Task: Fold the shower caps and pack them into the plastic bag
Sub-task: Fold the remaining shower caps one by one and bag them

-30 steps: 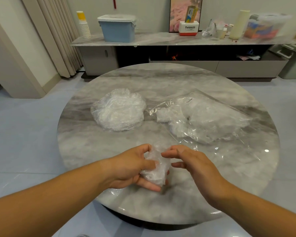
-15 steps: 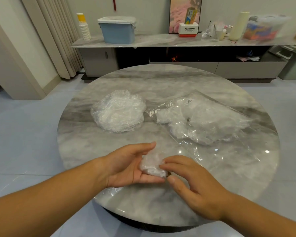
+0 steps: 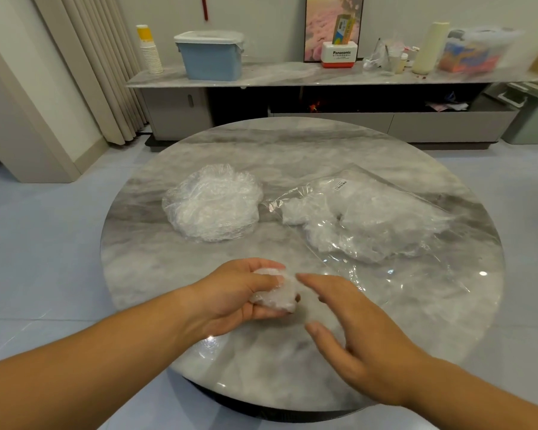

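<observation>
Clear crinkled plastic is all I have to work with here. The folded shower cap (image 3: 275, 297) sits as a small white wad in the left grip (image 3: 230, 293), whose fingers and thumb curl round it just above the near part of the table (image 3: 168, 274). Half a second ago the right grip (image 3: 361, 339) was pressing down on that wad; now it has come off and hangs just beside it, fingers loose and holding nothing. I read that as the fold being done and this cap being ready for the plastic bag (image 3: 385, 225), which lies to the right, already holding caps, near the pile of unfolded caps (image 3: 213, 203). I cannot tell how tidy the fold is, how many caps the bag holds, or whether its mouth stands open. The right grip is motion-blurred too.
</observation>
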The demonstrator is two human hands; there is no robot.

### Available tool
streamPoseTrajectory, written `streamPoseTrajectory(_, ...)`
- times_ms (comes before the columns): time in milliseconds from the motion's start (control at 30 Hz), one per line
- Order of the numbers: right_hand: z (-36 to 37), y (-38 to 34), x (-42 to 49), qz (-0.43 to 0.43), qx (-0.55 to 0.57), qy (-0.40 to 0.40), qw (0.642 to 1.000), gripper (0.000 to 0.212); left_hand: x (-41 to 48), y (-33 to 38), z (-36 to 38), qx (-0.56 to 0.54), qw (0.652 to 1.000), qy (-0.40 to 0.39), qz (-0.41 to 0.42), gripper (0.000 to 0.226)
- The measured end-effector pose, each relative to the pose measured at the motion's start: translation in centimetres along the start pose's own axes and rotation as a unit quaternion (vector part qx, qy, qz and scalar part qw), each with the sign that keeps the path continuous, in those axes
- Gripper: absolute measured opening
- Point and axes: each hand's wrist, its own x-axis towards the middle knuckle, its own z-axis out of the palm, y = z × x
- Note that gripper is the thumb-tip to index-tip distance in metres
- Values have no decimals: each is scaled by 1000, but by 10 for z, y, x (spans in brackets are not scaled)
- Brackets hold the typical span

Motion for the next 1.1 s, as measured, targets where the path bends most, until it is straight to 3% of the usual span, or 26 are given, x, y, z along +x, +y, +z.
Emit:
streamPoseTrajectory(67, -2, -9, 5, 123, 160, 47, 978, 40, 0, 3, 4, -12, 999, 3, 33, 31)
streamPoseTrajectory(133, -7, -15, 13, 222, 325, 59, 917, 25, -1, 6, 13, -14, 998, -3, 59, 32)
streamPoseTrajectory(233, -21, -18, 15, 249, 421, 47, 871, 26, -3, 10, 34, -1, 996, -37, 78, 33)
streamPoseTrajectory(433, -45, -3, 3, 273, 477, 129, 825, 32, 0, 13, 70, 5, 993, -70, 91, 32)
streamPoseTrajectory(567, -65, 3, -12, 264, 453, 132, 841, 33, 2, 10, 92, 28, 992, -79, 98, 32)
streamPoseTrajectory(700, -78, 9, -23, 298, 417, 164, 843, 49, 4, 6, 110, 49, 992, -80, 89, 27)
streamPoseTrajectory(800, -91, 19, -28, 320, 364, 214, 848, 53, 8, 5, 121, 126, 983, -49, 122, 22)
streamPoseTrajectory(867, -102, 31, -31, 354, 321, 278, 833, 54, 10, 3, 124, 260, 944, -19, 201, 19)
streamPoseTrajectory(933, -112, 48, -37, 389, 264, 324, 821, 59, 12, -2, 125, 408, 868, -18, 281, 22)
streamPoseTrajectory(1000, -115, 64, -43, 422, 222, 319, 819, 64, 14, -10, 129, 526, 793, -48, 305, 34)
streamPoseTrajectory(1100, -109, 74, -47, 461, 230, 269, 814, 70, 15, -21, 137, 630, 718, -90, 283, 53)
